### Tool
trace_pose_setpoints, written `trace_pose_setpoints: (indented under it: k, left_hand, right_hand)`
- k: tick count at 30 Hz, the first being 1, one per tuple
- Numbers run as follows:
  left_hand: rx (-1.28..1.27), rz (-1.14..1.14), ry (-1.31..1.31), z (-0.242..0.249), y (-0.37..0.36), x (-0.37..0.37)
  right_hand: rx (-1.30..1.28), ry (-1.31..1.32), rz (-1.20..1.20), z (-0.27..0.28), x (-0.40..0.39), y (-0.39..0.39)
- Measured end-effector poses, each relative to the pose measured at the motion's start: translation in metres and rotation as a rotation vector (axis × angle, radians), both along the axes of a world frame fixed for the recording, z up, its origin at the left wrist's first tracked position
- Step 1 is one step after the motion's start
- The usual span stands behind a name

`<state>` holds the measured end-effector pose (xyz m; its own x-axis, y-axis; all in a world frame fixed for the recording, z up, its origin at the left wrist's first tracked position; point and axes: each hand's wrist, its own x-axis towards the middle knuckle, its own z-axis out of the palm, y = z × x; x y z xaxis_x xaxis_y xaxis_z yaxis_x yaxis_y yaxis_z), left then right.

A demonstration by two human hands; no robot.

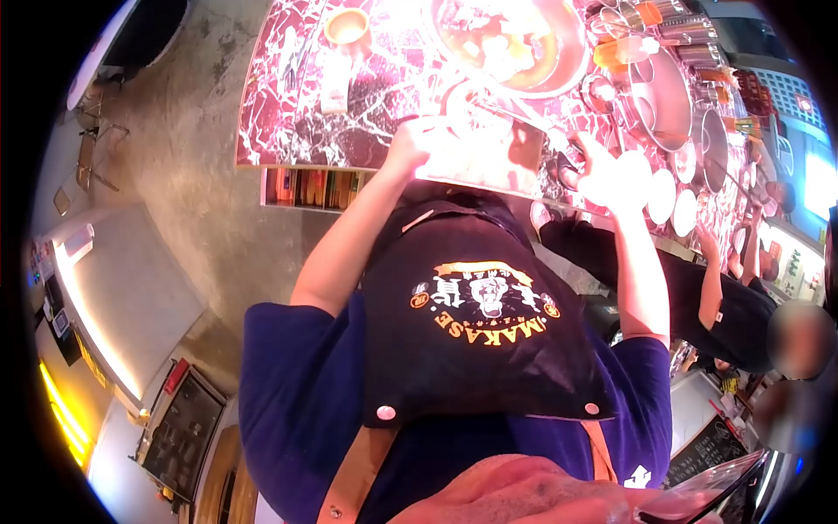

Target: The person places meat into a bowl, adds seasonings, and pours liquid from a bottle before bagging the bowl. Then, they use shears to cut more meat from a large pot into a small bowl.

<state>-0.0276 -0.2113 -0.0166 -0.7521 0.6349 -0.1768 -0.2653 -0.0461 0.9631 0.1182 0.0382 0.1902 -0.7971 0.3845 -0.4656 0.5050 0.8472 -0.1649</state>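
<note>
I look down over my black apron and blue shirt; both arms reach forward to a red marbled counter [288, 105]. My left hand [412, 144] grips the edge of a white dish [476, 157] that is washed out by glare. My right hand [601, 173], also overexposed, closes around a thin dark utensil [524, 120] that points over the dish. Just beyond the dish sits a large metal pan [559, 74] with orange food in it.
A small tan bowl [347, 26] stands at the far left of the counter. Metal bowls [668, 100], a ladle [598, 92] and white plates [661, 196] crowd the right side. A co-worker in black [724, 306] stands at right. Shelves [310, 188] sit under the counter.
</note>
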Motion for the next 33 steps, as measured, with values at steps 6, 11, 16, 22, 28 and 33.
trace_pose_setpoints:
  k: [6, 11, 16, 22, 28, 33]
  left_hand:
    - [-0.33, 0.002, 0.064, 0.016, 0.025, -0.016]
    - [-0.469, 0.159, 0.052, 0.023, 0.022, -0.02]
    - [-0.394, 0.351, 0.001, 0.004, 0.006, -0.012]
    - [-0.377, 0.412, -0.316, 0.019, 0.012, -0.014]
    - [-0.336, 0.437, -0.355, 0.004, 0.016, -0.028]
    - [-0.361, 0.398, -0.287, -0.004, 0.018, -0.032]
  right_hand:
    - [-0.062, 0.358, 0.113, -0.075, -0.018, 0.048]
    - [-0.076, 0.377, 0.119, -0.14, -0.078, 0.092]
    - [-0.234, 0.184, 0.063, -0.154, -0.124, 0.097]
    - [-0.194, 0.122, -0.028, -0.138, -0.111, 0.16]
    - [0.007, 0.079, -0.02, -0.162, -0.105, 0.225]
    - [-0.092, 0.005, 0.052, -0.15, -0.144, 0.158]
